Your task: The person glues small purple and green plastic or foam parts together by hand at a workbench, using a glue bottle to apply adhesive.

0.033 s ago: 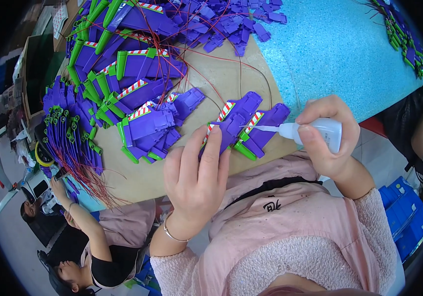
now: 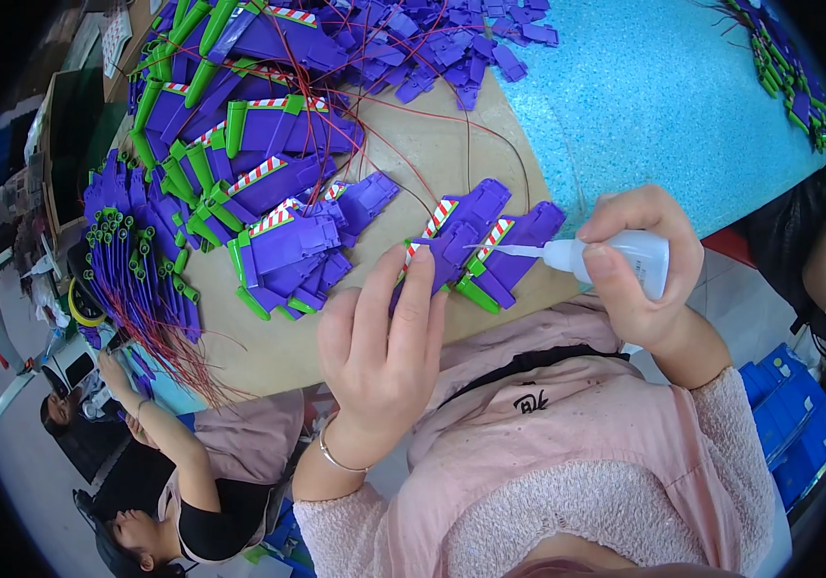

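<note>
My right hand [image 2: 646,260] is closed round a small white squeeze bottle [image 2: 646,264] with a long thin nozzle. The bottle lies almost level, its tip over the purple toy wings in front of me. My left hand [image 2: 384,332] has its fingertips on the nearer purple wing [image 2: 451,252], which has a red-and-white striped edge; the fingers partly hide it. Beside it on the right lies a similar wing [image 2: 528,229] with a green end piece. Whether the nozzle touches a part, I cannot tell.
Piled wings with green ends [image 2: 288,125] and red wires cover the table's left side. Small purple parts [image 2: 432,48] lie at the far middle. More parts [image 2: 798,87] sit far right on a blue sheet [image 2: 625,96]. Another person [image 2: 191,462] works at lower left.
The nozzle tip has shifted very slightly left over the wings. Otherwise, both hands and the parts look nearly the same.
</note>
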Demonstrator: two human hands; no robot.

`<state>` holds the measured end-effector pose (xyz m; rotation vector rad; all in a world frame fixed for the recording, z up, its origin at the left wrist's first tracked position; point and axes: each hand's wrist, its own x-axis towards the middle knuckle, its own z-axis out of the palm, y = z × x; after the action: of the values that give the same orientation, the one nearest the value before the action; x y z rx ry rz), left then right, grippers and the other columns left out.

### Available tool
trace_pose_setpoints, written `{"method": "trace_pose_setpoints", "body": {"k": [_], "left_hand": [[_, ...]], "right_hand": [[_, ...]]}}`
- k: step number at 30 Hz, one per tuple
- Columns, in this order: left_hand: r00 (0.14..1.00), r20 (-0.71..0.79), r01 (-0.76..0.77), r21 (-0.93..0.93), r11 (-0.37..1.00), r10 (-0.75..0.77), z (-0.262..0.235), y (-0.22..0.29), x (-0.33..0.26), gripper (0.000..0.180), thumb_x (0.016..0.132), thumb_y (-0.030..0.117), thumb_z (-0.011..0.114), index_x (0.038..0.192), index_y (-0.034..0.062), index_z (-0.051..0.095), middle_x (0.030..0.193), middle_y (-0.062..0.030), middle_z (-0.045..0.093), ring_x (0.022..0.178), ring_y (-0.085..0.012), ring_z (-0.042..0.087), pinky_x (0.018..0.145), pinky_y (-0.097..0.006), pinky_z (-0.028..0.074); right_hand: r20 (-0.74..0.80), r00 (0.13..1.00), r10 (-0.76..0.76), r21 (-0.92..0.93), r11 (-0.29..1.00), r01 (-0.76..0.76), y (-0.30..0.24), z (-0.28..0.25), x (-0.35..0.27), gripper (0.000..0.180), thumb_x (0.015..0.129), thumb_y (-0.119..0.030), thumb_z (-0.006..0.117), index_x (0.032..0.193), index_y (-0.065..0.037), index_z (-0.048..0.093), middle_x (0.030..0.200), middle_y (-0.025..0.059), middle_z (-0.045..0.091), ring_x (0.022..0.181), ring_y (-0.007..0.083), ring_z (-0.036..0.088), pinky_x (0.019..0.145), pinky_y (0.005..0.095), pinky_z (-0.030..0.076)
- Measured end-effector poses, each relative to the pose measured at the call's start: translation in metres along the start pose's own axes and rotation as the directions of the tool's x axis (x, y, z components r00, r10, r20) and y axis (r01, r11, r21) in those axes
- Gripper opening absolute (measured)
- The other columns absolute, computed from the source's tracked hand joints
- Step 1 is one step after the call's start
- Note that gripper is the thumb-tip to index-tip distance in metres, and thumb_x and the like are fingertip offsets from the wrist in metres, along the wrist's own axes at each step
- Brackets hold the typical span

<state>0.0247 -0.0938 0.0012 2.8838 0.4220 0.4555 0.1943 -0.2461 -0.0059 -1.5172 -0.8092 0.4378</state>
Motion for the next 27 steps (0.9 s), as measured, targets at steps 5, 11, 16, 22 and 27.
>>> {"method": "trace_pose_setpoints", "body": {"k": [5,11,16,22,27], "left_hand": [[0.996,-0.059,-0.061,0.108,0.992,0.068,0.003,0.001,0.000,0.033,0.074,0.008,0.070,0.107,0.0071,0.070,0.109,-0.0050,0.065,0.075,-0.0185,0.048,0.069,-0.028,0.040],[0.995,-0.065,-0.066,0.151,0.986,0.076,0.005,-0.001,-0.002,0.032,0.074,0.011,0.070,0.105,0.0069,0.071,0.107,-0.0046,0.066,0.077,-0.0182,0.049,0.069,-0.027,0.040],[0.996,0.091,0.034,-0.141,0.989,-0.021,0.016,0.016,0.012,0.044,0.074,0.019,0.071,0.115,0.0057,0.064,0.117,-0.0104,0.060,0.093,-0.0244,0.054,0.078,-0.034,0.043],[0.977,-0.154,0.167,0.110,0.980,-0.149,-0.017,-0.038,0.021,0.018,0.081,0.011,0.065,0.095,0.0035,0.057,0.109,-0.0151,0.058,0.099,-0.0332,0.054,0.082,-0.038,0.043],[0.990,-0.015,0.140,0.103,0.985,-0.140,-0.030,-0.070,0.012,0.021,0.078,0.006,0.068,0.093,0.0012,0.053,0.111,-0.0170,0.058,0.093,-0.0343,0.056,0.077,-0.039,0.044]], "right_hand": [[-0.010,1.000,-0.006,0.064,0.998,0.007,-0.001,0.006,0.004,0.012,0.078,0.002,0.070,0.088,0.001,0.063,0.083,0.0094,0.064,0.071,0.0142,0.062,0.061,0.0240,0.047],[0.008,0.999,-0.046,-0.044,0.998,0.047,0.003,-0.003,0.002,0.012,0.080,0.000,0.069,0.090,0.002,0.062,0.085,0.0089,0.063,0.072,0.0123,0.061,0.062,0.0233,0.046],[-0.137,0.989,-0.059,-0.008,0.998,0.058,0.009,-0.010,-0.004,0.010,0.085,-0.003,0.064,0.093,0.000,0.058,0.085,0.0061,0.061,0.072,0.0097,0.056,0.064,0.0224,0.045],[-0.127,0.992,0.009,0.035,0.999,-0.004,0.007,-0.010,-0.004,0.012,0.085,-0.004,0.065,0.093,0.000,0.058,0.085,0.0062,0.061,0.072,0.0077,0.055,0.062,0.0211,0.044],[-0.081,0.993,0.081,-0.022,0.996,-0.083,0.001,-0.008,-0.003,0.014,0.087,-0.012,0.063,0.093,-0.001,0.057,0.087,0.0060,0.059,0.077,0.0094,0.054,0.067,0.0230,0.042]]}}
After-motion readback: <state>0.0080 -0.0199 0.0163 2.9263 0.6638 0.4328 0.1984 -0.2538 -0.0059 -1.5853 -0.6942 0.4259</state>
